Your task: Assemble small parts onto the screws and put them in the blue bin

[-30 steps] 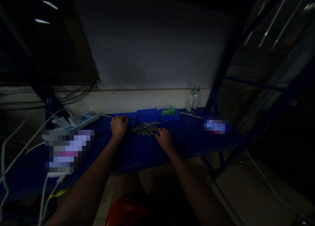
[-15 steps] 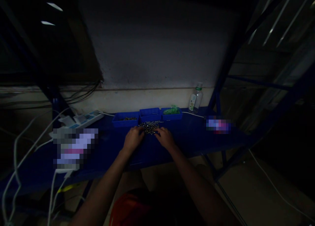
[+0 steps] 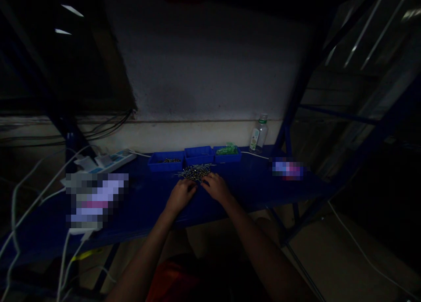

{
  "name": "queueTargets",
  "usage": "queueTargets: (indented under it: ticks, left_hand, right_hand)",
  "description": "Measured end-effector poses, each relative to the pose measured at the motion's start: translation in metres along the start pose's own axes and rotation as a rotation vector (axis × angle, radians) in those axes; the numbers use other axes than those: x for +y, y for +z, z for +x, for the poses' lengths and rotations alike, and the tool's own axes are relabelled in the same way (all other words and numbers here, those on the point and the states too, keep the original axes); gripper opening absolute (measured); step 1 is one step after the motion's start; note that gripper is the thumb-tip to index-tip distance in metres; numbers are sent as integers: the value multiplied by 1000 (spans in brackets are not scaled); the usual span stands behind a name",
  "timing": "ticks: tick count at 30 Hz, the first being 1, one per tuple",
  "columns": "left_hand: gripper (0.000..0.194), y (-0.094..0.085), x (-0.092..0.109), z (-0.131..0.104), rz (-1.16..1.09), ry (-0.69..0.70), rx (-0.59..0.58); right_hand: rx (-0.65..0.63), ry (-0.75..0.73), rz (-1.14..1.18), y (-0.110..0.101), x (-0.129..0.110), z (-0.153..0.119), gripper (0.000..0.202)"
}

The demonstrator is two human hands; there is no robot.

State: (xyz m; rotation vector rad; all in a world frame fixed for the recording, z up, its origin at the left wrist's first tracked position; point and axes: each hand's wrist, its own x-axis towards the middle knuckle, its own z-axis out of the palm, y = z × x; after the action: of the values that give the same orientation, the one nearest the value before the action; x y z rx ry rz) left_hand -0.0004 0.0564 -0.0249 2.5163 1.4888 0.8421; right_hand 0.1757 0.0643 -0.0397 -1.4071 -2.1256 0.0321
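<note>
A pile of screws or similar thin metal pins (image 3: 196, 172) lies on the blue table, with several of them poking out from its edges. My left hand (image 3: 180, 196) rests at the near left of the pile, fingers bent and the thumb a little apart. Across from it, my right hand (image 3: 216, 187) touches the pile's near right edge with curved fingers, its thumb pointing toward my left hand. A narrow gap separates the two hands. No held piece is visible in either hand; the dim light blurs the fingertips.
Behind the pile stand a blue bin with small metal parts (image 3: 166, 160), a middle blue bin (image 3: 198, 154) and one with green plastic (image 3: 227, 152). A clear bottle (image 3: 259, 135) stands by the wall. A power strip (image 3: 115, 162) and white cables lie left on the table (image 3: 148, 205).
Both hands have drawn slightly toward me and closer together at the pile's near side. The pile looks wider and more of it shows. The view has shifted slightly.
</note>
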Motion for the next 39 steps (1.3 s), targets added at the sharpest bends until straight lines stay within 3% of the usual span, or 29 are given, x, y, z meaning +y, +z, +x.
queueTargets:
  ticks: [6, 12, 19, 24, 27, 31, 39]
  left_hand:
    - [30, 4, -2, 1, -49, 28, -5]
    - [25, 2, -1, 0, -111, 50, -39]
    - [22, -1, 3, -1, -176, 25, -12]
    - [24, -5, 3, -1, -258, -1, 54]
    - [24, -5, 3, -2, -262, 7, 3]
    - [24, -3, 1, -1, -250, 9, -53]
    - [24, -3, 3, -1, -267, 10, -56]
  right_hand:
    - [21, -28, 81, -1, -2, 0, 14]
    - [-28, -148, 229, -8, -6, -5, 16]
    - [13, -102, 352, -5, -4, -4, 17]
    - [-61, -79, 535, -5, 0, -4, 17]
    - [-47, -75, 603, -5, 1, -4, 19]
    - [-27, -79, 606, -5, -1, -5, 21]
    - [0, -117, 556, -5, -1, -6, 19]
